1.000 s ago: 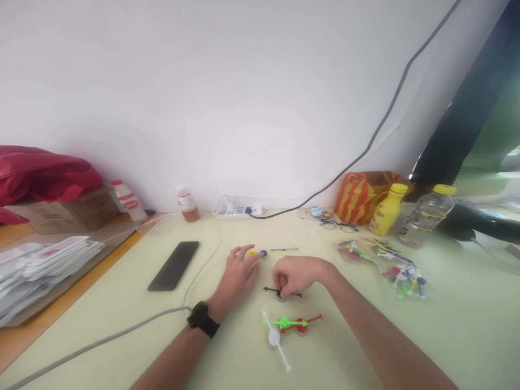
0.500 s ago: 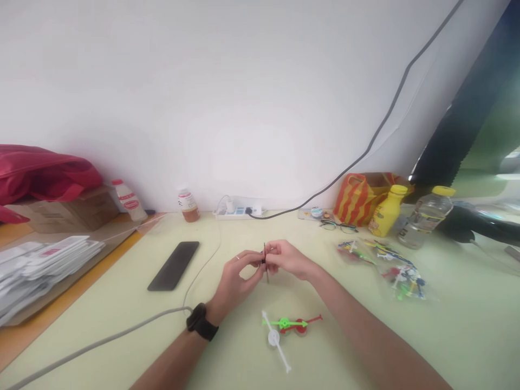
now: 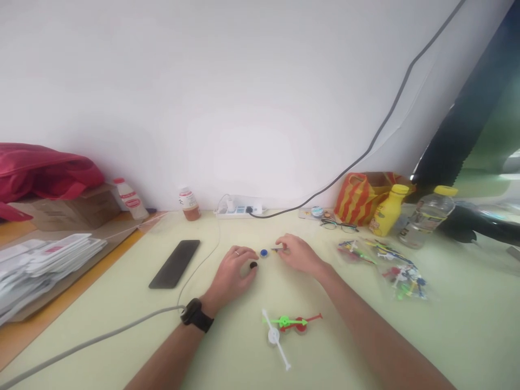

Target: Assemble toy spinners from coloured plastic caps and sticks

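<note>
My left hand (image 3: 233, 272), with a ring and a dark wristwatch, rests low over the table with thumb and forefinger apart. A small black disc (image 3: 253, 265) sits in the gap between them; whether they touch it I cannot tell. Just beyond the fingertips, a small blue disc (image 3: 264, 253) lies on the table. My right hand (image 3: 298, 253) pinches a thin dark pointer (image 3: 276, 249) beside the blue disc, its far part hidden by the fingers. Nearer to me lie a white arrow spinner (image 3: 273, 337), a green arrow spinner (image 3: 284, 322) and a red arrow spinner (image 3: 301, 325), overlapping.
Clear bags of coloured spinner parts (image 3: 402, 273) lie at right, before a yellow bottle (image 3: 390, 211) and a water bottle (image 3: 426, 216). A black phone (image 3: 175, 264) and a grey cable (image 3: 101, 336) are at left. Eyeglasses (image 3: 339, 225) and a power strip (image 3: 239, 212) stand near the wall.
My hands were together around a small dark part with an upright thin pointer; they have moved apart. The black and blue discs now show separately, and the pointer is with my right hand.
</note>
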`<state>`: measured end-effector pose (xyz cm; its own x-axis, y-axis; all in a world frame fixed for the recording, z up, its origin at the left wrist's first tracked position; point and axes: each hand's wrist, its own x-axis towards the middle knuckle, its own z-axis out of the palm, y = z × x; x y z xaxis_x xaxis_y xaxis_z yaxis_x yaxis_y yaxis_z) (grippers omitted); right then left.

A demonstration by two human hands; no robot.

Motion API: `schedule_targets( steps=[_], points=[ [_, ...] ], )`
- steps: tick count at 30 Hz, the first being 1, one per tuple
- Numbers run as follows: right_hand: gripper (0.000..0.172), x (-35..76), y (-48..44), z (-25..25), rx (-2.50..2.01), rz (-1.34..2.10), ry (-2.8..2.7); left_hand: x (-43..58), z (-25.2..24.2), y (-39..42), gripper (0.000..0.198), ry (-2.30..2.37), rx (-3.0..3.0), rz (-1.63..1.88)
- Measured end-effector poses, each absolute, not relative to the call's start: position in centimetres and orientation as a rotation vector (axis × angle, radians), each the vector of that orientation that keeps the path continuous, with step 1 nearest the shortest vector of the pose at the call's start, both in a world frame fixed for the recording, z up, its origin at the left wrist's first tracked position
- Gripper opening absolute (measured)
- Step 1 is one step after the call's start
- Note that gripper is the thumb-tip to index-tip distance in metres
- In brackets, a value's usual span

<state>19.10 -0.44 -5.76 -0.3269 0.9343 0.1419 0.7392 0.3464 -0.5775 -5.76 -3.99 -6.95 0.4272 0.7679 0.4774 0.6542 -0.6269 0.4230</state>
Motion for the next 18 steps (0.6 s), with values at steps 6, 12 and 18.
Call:
schedule_targets(
  steps=[6, 12, 18],
  points=[
    [0.039, 16.7, -1.6, -6.0, -1.227, 0.649, -2.311, -6.0, -8.2, -3.2, 0.039, 1.368, 2.456, 0.982],
    [0.023, 17.3, -2.1, -4.2, -1.344, 0.714, -2.311, -6.1, -8.4, -3.1, 0.036, 1.342, 2.446, 0.950],
    [0.042, 15.5, -5.4, -0.9, -1.341, 1.149, -2.803, -6.2, -8.5, -3.0, 0.038, 1.358, 2.418, 0.967]
  ],
)
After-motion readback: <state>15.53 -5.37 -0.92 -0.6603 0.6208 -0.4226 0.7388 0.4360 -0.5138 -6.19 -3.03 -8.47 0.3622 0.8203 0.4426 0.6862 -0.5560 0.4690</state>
